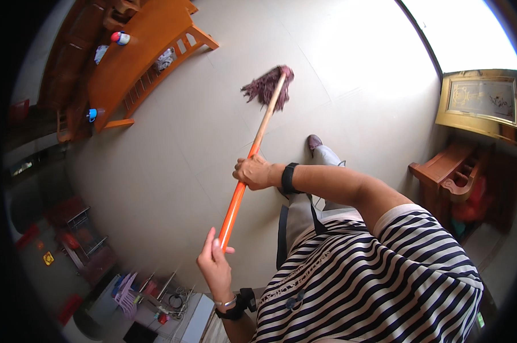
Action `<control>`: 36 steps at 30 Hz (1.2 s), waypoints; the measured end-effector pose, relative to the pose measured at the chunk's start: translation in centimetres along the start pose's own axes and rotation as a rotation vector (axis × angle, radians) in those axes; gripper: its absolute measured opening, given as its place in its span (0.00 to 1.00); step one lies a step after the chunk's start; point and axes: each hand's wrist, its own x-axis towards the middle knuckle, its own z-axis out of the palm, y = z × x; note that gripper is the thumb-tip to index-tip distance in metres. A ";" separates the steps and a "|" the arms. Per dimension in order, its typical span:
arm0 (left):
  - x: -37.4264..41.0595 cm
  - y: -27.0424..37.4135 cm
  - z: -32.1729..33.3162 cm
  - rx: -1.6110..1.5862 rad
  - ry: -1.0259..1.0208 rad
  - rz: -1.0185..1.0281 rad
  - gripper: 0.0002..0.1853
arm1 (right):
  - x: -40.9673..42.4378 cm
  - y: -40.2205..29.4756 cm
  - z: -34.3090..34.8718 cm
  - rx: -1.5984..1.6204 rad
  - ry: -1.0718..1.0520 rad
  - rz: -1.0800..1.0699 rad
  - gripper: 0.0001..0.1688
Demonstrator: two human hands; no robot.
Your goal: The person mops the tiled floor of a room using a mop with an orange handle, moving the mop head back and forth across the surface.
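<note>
A string mop with dark reddish-purple strands [269, 85] rests on the tiled floor [168, 158], its strands spread to the left. Its long handle [232, 210] is bare wood near the head and orange farther up, slanting down-left in the picture towards me. My right hand [254, 172], with a black band on the wrist, is wrapped around the orange part at mid-length. At the handle's upper end is my left hand [215, 257], its thumb and palm against the end and some fingers extended. It wears a silver bracelet and a black strap.
A wooden table [142, 38] stands upper left, bearing a red-capped container [120, 38] and a blue cup [91, 114]. Carved wooden furniture [445, 165] and a gold-framed door panel [481, 103] are at right. Lower left are a cluttered surface [194, 317] with cables and lilac plastic hangers [125, 296]. My shoe [314, 142] is near the mop.
</note>
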 end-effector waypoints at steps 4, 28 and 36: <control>4.6 0.8 5.6 0.237 -0.155 0.097 0.18 | -1.1 7.3 -0.6 -0.174 0.144 0.064 0.04; 13.7 7.2 22.6 0.755 -0.426 0.817 0.30 | -15.3 23.1 -4.2 -0.245 0.466 0.646 0.03; 6.5 2.4 3.9 0.787 -0.265 0.647 0.27 | -5.5 4.4 2.4 0.016 0.309 0.526 0.04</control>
